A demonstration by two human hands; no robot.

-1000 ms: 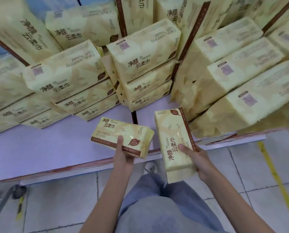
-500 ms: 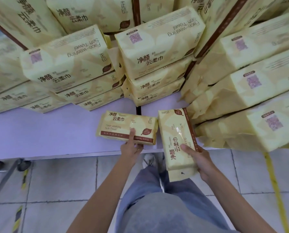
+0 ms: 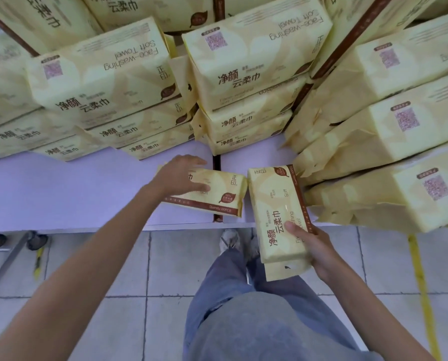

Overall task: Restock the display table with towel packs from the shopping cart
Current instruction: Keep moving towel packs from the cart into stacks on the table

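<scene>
The left pack (image 3: 217, 194) had been lowered onto the worktop (image 3: 61, 194), left hand (image 3: 177, 175) flat upon it; the second pack (image 3: 277, 212), gripped by the right hand (image 3: 319, 251) at the edge, was best slid squarely alongside.

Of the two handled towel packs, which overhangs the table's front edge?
The lengthwise pack gripped by the right hand: its near end overhangs the floor tiles. The crosswise pack under the left hand lies wholly on the table.
</scene>
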